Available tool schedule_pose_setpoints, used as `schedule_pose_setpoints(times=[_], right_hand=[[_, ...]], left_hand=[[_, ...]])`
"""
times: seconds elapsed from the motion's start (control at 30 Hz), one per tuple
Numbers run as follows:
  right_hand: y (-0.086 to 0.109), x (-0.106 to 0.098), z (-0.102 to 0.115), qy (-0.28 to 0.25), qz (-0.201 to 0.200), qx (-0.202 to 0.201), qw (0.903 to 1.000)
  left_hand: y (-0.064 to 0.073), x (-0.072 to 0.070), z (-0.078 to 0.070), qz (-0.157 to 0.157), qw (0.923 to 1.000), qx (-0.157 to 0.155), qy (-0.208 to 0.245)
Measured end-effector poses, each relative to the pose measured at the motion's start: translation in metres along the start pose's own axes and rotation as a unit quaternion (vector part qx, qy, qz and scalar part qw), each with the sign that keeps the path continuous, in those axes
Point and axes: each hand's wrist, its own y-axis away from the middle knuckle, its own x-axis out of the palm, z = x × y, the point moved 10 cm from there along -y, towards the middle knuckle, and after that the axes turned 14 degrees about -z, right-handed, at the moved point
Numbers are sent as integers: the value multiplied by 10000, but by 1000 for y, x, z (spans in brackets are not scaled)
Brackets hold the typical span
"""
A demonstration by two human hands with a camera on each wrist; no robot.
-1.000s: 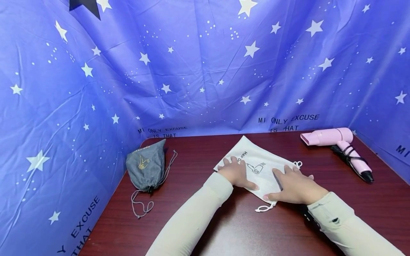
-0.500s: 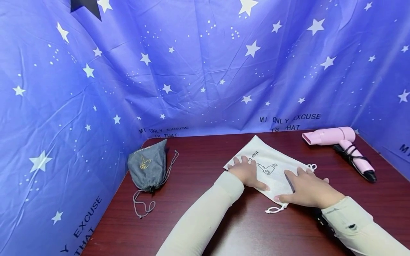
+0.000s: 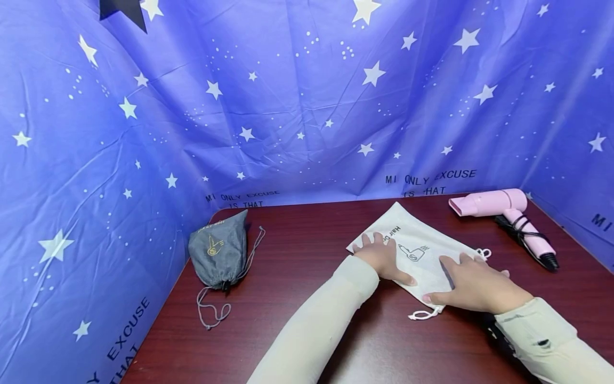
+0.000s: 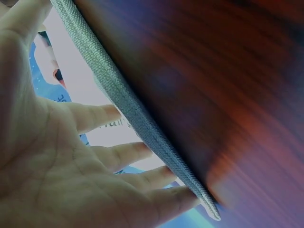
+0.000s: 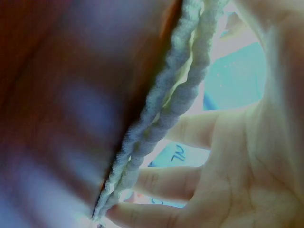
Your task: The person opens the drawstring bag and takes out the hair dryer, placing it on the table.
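Note:
A white drawstring bag [image 3: 405, 229] printed with a hair dryer lies flat and slanted on the table. My left hand [image 3: 381, 260] rests with spread fingers on its left end. On the drawstring end, my right hand [image 3: 479, 282] presses down, also with spread fingers. In the left wrist view, the fingertips [image 4: 137, 149] lie over the bag's seamed edge [image 4: 128, 104]. The right wrist view has the gathered bag mouth [image 5: 161, 109] under the other fingers [image 5: 168, 183]. White cord loops [image 3: 424, 314] stick out near the right thumb and behind the right hand.
A grey drawstring bag [image 3: 218, 250] with a gold print stands at the table's left, its cords trailing. At the back right lies a pink hair dryer [image 3: 494, 202] with its black cord wrapped round the handle. A blue starry cloth [image 3: 297, 106] encloses the dark red table [image 3: 288, 298].
Both hands have slid the white bag to the right across the table, keeping their spread fingers on it. The grey bag and the hair dryer stay in place; the head view shifts slightly.

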Motion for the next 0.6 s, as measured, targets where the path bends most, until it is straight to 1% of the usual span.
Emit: schedule_pose_setpoints(times=[0.27, 0.43, 0.6], right_hand=[[4, -5, -15, 23, 31, 140, 9999], [7, -7, -22, -31, 22, 233, 9997], [7, -9, -27, -124, -209, 53, 9997]], left_hand=[[-5, 2, -13, 99, 9999, 48, 59], [-8, 1, -21, 72, 9998, 186, 66], [-12, 3, -29, 104, 9996, 258, 110]])
